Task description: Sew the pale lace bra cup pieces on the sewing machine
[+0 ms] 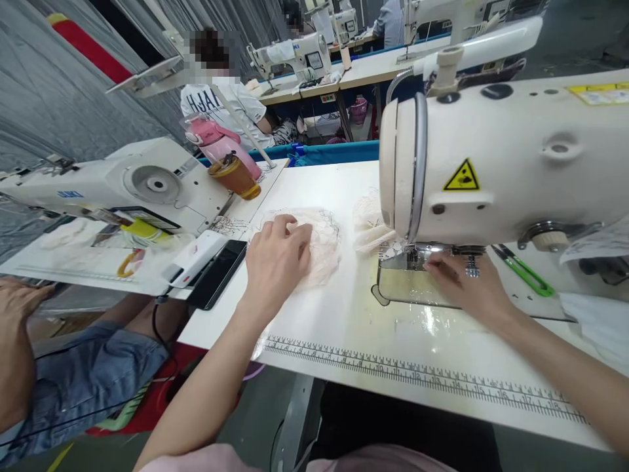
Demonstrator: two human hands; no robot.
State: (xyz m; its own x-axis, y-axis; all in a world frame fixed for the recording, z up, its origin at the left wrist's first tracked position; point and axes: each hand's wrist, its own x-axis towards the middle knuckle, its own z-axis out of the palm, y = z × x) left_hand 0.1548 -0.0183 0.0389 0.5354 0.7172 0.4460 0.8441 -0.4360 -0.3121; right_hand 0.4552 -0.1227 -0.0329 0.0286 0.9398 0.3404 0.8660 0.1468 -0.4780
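A pale, lacy piece of fabric (325, 252) lies bunched on the white tabletop (319, 314), left of the sewing machine (491, 157). The left hand (278, 252) rests on it, fingers half curled (whether they pinch any cloth, I cannot tell). Nearer the needle, a second pale, gathered piece (369, 229) reaches toward the metal plate (403, 262). The right hand (474, 282) is bent beside that plate, partly hidden by the machine; its grip cannot be made out. Green-handled snips (528, 272) lie beyond it, to the right. A black phone (219, 274) sits at the table's left edge, with an amber cup (236, 174) and pink bottle (216, 141) farther back.
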